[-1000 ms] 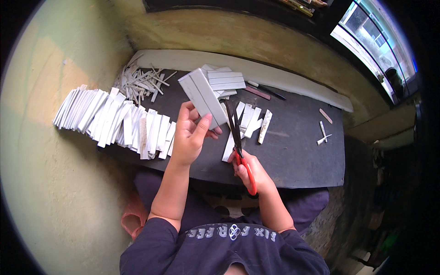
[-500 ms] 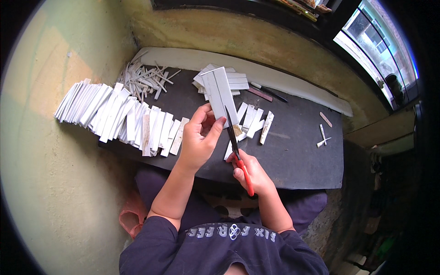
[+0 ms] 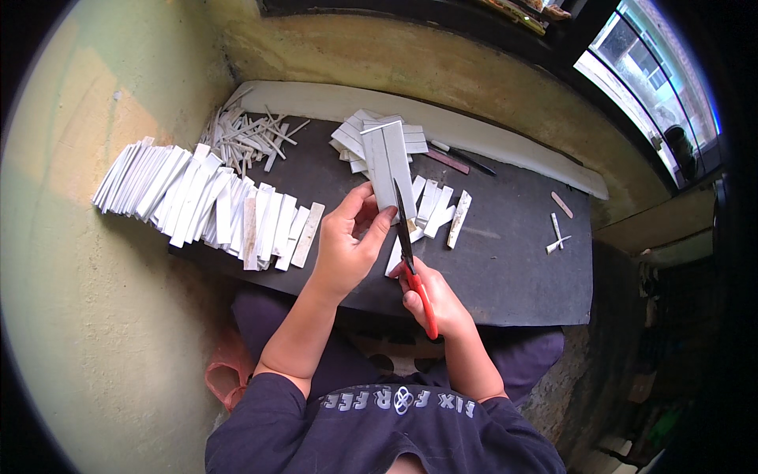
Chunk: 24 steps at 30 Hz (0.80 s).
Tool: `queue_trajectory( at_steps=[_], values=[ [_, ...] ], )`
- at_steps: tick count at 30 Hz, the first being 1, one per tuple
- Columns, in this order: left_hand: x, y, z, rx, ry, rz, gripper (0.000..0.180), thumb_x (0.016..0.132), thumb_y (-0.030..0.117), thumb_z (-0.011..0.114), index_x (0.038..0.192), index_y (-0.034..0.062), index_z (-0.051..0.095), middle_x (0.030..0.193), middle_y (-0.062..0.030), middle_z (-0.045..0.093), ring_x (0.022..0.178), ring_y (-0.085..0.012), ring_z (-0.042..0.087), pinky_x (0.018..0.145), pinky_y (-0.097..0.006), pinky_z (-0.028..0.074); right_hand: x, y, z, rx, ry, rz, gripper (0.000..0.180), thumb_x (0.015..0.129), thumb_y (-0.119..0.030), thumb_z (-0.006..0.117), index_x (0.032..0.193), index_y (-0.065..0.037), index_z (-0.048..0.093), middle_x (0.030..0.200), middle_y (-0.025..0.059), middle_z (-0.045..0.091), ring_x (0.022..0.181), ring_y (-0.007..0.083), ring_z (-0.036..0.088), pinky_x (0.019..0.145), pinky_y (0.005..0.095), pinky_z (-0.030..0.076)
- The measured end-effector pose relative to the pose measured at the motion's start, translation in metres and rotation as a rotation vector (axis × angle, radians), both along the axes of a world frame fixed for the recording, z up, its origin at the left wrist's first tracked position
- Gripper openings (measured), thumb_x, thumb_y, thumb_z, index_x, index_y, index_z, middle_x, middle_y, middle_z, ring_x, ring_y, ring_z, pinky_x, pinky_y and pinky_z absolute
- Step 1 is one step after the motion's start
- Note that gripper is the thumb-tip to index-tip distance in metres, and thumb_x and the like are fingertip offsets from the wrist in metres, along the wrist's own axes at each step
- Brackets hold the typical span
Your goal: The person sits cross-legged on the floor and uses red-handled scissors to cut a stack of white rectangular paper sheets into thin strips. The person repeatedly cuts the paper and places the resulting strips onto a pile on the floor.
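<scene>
My left hand (image 3: 351, 241) pinches the lower end of a grey-white rectangular card piece (image 3: 388, 164), held upright over a dark board. My right hand (image 3: 436, 304) grips red-handled scissors (image 3: 410, 257); the dark blades point up and meet the card's lower edge, close to my left fingertips. Under the card lie a few cut white strips (image 3: 436, 209) on the dark board (image 3: 505, 261).
A long overlapping row of white strips (image 3: 209, 201) covers the board's left side. A pile of thin offcuts (image 3: 245, 138) and a stack of uncut cards (image 3: 351, 138) lie at the back. A pen (image 3: 466, 158), small scraps (image 3: 557, 233) and a pale plank (image 3: 489, 134) sit further right.
The card has swung from tilted left to nearly upright, and the scissor blades have moved up along it. My left hand shifted slightly right.
</scene>
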State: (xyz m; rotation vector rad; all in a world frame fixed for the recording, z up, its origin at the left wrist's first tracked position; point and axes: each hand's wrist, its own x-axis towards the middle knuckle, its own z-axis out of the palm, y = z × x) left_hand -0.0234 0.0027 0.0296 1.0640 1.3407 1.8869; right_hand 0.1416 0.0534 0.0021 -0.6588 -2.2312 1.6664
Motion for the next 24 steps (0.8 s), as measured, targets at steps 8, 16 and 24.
queue_trajectory(
  at_steps=[8,16,24],
  values=[
    [0.0,0.002,-0.003,0.035,-0.024,0.005,0.029,0.087,0.002,0.056,0.115,-0.0026,0.051,0.096,-0.0067,0.063,0.089,-0.0099,0.059,0.08,-0.023,0.046,-0.001,0.0,0.0,0.007,-0.001,-0.024,0.076,0.072,-0.072,0.049,0.092,0.001,0.05,0.066,0.0123,0.051,0.065,0.0287,0.055,0.062,0.0365,0.044],
    [-0.002,0.004,-0.003,0.039,-0.052,0.007,0.03,0.088,0.003,0.054,0.117,-0.0034,0.05,0.099,-0.0057,0.061,0.089,-0.0087,0.057,0.079,-0.022,0.045,-0.007,-0.001,-0.004,-0.017,0.027,-0.088,0.072,0.069,-0.068,0.059,0.082,0.001,0.05,0.058,0.0081,0.047,0.054,0.0169,0.045,0.052,0.0308,0.04],
    [-0.005,0.005,-0.004,0.039,-0.071,0.032,0.03,0.088,0.003,0.054,0.117,-0.0033,0.051,0.095,-0.0047,0.062,0.086,-0.0076,0.057,0.078,-0.021,0.045,-0.011,0.001,-0.015,-0.002,0.057,-0.129,0.063,0.067,-0.06,0.068,0.073,0.0,0.049,0.053,0.0062,0.044,0.05,0.0147,0.042,0.048,0.0299,0.039]
  ],
)
